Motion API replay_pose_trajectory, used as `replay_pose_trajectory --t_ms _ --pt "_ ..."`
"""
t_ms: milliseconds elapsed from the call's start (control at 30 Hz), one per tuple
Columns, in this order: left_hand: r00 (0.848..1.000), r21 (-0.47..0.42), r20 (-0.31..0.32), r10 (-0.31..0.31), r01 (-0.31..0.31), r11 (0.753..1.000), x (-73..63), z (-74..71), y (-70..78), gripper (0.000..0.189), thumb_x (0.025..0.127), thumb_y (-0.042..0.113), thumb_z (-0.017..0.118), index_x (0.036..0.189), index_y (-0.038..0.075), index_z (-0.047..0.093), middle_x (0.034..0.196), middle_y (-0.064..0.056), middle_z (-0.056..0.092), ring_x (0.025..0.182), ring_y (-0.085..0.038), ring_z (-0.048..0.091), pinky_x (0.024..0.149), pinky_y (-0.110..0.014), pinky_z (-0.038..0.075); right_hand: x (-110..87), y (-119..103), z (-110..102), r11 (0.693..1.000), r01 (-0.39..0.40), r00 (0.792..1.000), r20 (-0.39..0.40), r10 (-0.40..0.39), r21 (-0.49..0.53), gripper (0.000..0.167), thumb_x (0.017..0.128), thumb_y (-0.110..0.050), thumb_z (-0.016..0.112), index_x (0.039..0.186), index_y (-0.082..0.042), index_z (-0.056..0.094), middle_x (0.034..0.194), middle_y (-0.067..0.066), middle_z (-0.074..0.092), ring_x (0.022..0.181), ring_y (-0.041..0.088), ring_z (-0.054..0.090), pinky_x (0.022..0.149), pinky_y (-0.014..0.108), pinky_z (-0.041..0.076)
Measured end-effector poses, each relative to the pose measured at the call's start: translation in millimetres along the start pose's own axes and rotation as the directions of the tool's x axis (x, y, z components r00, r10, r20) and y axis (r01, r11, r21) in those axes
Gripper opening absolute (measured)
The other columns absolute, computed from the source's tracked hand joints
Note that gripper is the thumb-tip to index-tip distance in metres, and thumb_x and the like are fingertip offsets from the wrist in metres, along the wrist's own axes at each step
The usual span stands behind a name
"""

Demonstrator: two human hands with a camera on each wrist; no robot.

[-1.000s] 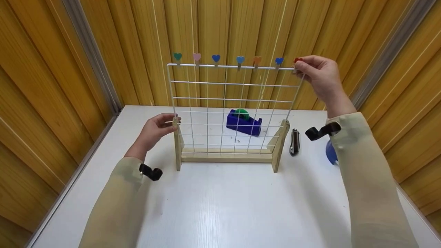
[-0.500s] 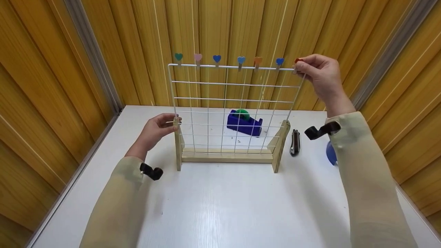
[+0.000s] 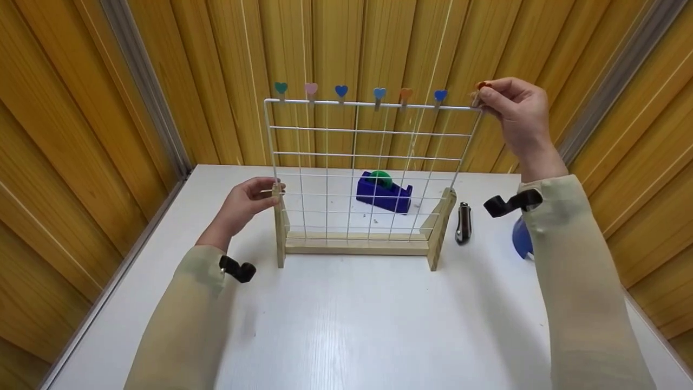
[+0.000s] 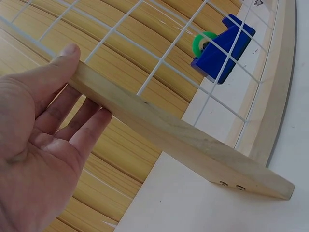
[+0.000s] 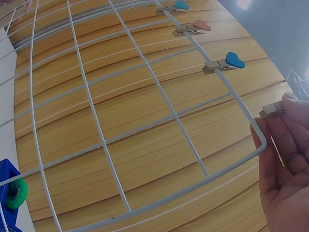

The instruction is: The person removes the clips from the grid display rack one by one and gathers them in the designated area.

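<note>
A white wire grid rack (image 3: 354, 130) stands upright in a wooden base (image 3: 357, 249). Along its top bar sit several small clothespins with hearts, among them a green clothespin (image 3: 280, 90), a pink clothespin (image 3: 311, 90) and an orange clothespin (image 3: 405, 95). My right hand (image 3: 517, 111) pinches a red-heart clothespin (image 5: 272, 110) between thumb and fingers, off the wire and just outside the rack's top right corner. Its heart is mostly hidden by the thumb. With my left hand (image 4: 48, 116), I grip the top of the left wooden upright (image 4: 164, 130), thumb above and fingers beneath.
Behind the grid rests a blue tape dispenser (image 3: 383, 195) with a green roll. Right of the rack lies a dark-handled folding knife (image 3: 463, 223). A blue round object (image 3: 522, 241) is partly hidden by the right sleeve. Wood-panelled walls (image 3: 330, 43) enclose the white table (image 3: 346, 325).
My right hand has moved up and to the right, drawing the red-heart clothespin away from the top bar. The left hand stays on the upright.
</note>
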State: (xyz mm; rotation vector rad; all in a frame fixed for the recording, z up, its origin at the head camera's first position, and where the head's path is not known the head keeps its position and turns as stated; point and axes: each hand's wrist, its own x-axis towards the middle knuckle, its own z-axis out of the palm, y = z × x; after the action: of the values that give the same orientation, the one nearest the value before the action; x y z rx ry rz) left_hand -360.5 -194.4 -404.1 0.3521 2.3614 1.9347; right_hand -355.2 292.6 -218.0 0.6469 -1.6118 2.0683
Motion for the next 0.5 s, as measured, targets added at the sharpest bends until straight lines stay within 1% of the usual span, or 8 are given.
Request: replay_pose_trajectory --t_ms 133,267,400,500 --pt "1.0 0.002 0.0 0.001 -0.001 1.0 -0.4 -0.5 0.3 0.045 0.097 0.012 0.071 0.14 0.011 0.058 0.144 -0.011 0.063 0.129 -0.021 0.063 0.117 -0.041 0.047 -3.7 -6 0 0.999 0.022 1.0 0.012 -0.021 -0.042 0.005 0.091 0.006 0.072 0.092 0.005 0.077 0.083 0.008 0.079 0.075 0.015 0.075 0.073 0.023 0.062" --pt "1.0 -0.002 0.0 -0.003 0.003 1.0 -0.3 -0.1 0.0 0.046 0.097 0.011 0.071 0.141 0.01 0.058 0.144 -0.011 0.062 0.13 -0.023 0.063 0.117 -0.041 0.047 -11.5 -11 3 0.996 0.041 0.999 0.006 -0.041 -0.084 0.004 0.09 0.004 0.074 0.093 0.005 0.077 0.082 0.007 0.079 0.072 0.014 0.074 0.068 0.02 0.06" --pt "1.0 -0.004 0.0 -0.001 0.001 1.0 -1.3 0.1 0.4 0.047 0.097 0.012 0.071 0.142 0.01 0.057 0.145 -0.012 0.061 0.131 -0.023 0.062 0.118 -0.042 0.046 -25.3 -11 6 0.993 0.036 0.999 0.0 -0.037 -0.109 0.006 0.09 0.002 0.075 0.095 0.007 0.076 0.081 0.007 0.079 0.071 0.014 0.073 0.062 0.018 0.057" --pt "1.0 0.001 -0.008 0.001 -0.001 1.0 -1.8 0.3 0.2 0.047 0.097 0.012 0.071 0.142 0.01 0.057 0.145 -0.012 0.062 0.129 -0.021 0.063 0.118 -0.042 0.046 -39.4 -9 9 0.992 0.016 1.0 0.017 -0.014 -0.128 0.011 0.09 0.003 0.075 0.098 0.009 0.074 0.084 0.008 0.079 0.073 0.015 0.074 0.065 0.019 0.058"
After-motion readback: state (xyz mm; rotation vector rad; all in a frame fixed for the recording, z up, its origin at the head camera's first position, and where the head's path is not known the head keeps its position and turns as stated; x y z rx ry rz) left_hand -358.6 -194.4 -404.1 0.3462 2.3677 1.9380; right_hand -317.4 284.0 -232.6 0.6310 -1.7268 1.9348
